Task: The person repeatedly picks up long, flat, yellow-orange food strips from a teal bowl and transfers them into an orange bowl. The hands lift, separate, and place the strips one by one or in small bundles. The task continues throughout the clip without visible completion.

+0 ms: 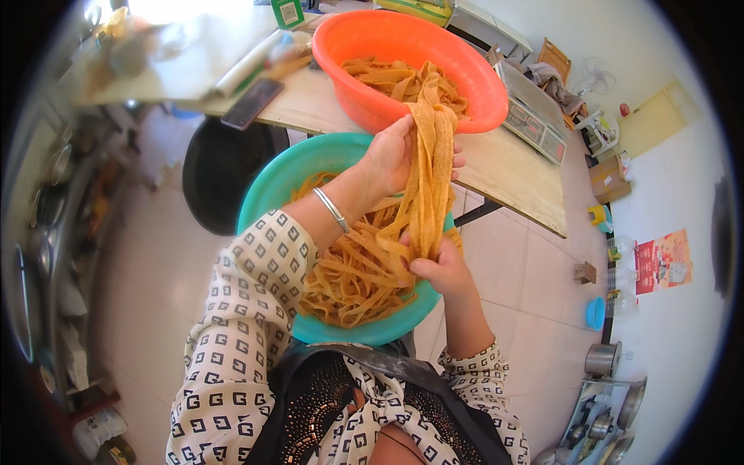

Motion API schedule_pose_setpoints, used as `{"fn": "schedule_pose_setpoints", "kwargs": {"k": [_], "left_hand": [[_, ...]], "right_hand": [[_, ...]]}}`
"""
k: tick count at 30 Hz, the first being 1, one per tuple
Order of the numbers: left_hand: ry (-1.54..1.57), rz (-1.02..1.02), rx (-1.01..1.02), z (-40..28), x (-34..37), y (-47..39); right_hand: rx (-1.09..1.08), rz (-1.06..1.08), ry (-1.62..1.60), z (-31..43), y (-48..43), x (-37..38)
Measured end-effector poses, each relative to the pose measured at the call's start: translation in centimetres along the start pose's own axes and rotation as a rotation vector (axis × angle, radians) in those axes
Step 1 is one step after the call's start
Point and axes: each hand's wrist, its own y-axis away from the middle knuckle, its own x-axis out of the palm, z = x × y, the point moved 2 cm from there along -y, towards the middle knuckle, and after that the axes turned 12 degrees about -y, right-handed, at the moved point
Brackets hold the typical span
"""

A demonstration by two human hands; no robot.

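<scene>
A bundle of long, flat, orange-brown strips, perhaps noodles [429, 168], hangs between my hands from the rim of an orange plastic basin [372, 113]. My left hand [401, 154] supports the upper bundle, its palm and fingers behind the strips. Lower down, my right hand [439, 264] is closed around the bundle's bottom end. Beneath them a teal plastic basin [273, 168] in front of my lap holds a loose heap of strips [354, 279]. More strips [395, 78] lie inside the orange basin, which stands on the table.
The wooden table [523, 186] bears a digital scale [532, 116] on the right and a smartphone [253, 103] at its left edge. A black round tub [218, 174] is left of the teal basin. Metal pots [603, 358] stand far right; shelves with pans line the left.
</scene>
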Motion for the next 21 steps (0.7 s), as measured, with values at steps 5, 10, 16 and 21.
{"fn": "schedule_pose_setpoints", "kwargs": {"k": [5, 10, 16, 21], "left_hand": [[-0.255, 0.136, -0.119, -4.0, 3.7, 0.0], [-0.628, 0.039, 0.076, -10.9, 8.3, -0.6], [-0.710, 0.699, 0.243, -19.8, 20.2, 3.3], [-0.865, 0.107, 0.248, -12.3, 16.0, 10.9]], "right_hand": [[-0.069, 0.080, 0.038, -0.4, -0.2, 1.4], [-0.274, -0.082, -0.019, -1.0, -0.1, -0.4], [-0.247, -0.173, -0.076, -1.7, -0.4, -1.7], [-0.334, -0.114, -0.245, -0.5, -0.4, -0.7]]}}
